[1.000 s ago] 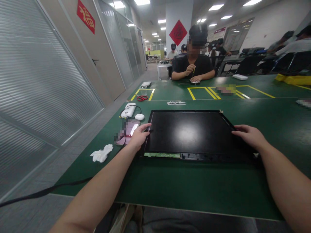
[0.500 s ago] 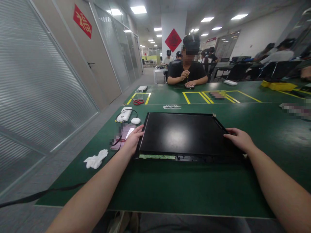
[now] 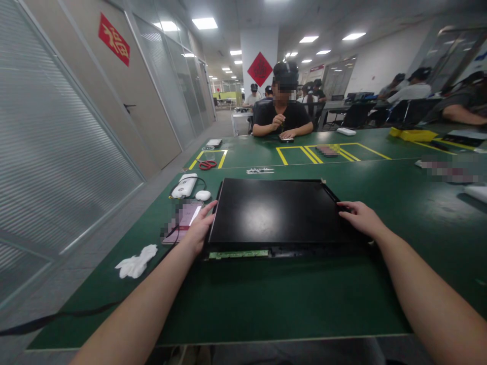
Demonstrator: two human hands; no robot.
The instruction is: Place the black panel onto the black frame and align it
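A black LCD screen panel [image 3: 266,213] lies face up over a black frame [image 3: 330,191], slightly askew to it. Along the near edge a green circuit board strip [image 3: 239,254] shows. My left hand [image 3: 200,228] grips the left side of the panel, its fingers along the edge and its thumb side partly hidden. On the right side, my right hand [image 3: 359,218] is closed on the edge, thumb on top and fingers beyond. I cannot tell how much of the frame each hand also holds.
Left of the panel lie a phone [image 3: 182,223], a white earbud case [image 3: 203,195], a white power bank [image 3: 184,185], red scissors [image 3: 207,165] and crumpled white tissue [image 3: 137,262]. Small parts [image 3: 260,171] lie beyond it. A co-worker [image 3: 282,114] sits across the green table [image 3: 289,299].
My view has turned a little to the right, so everything sits further left. Both hands keep their hold on the panel, and slightly more of the green strip shows at the near edge.
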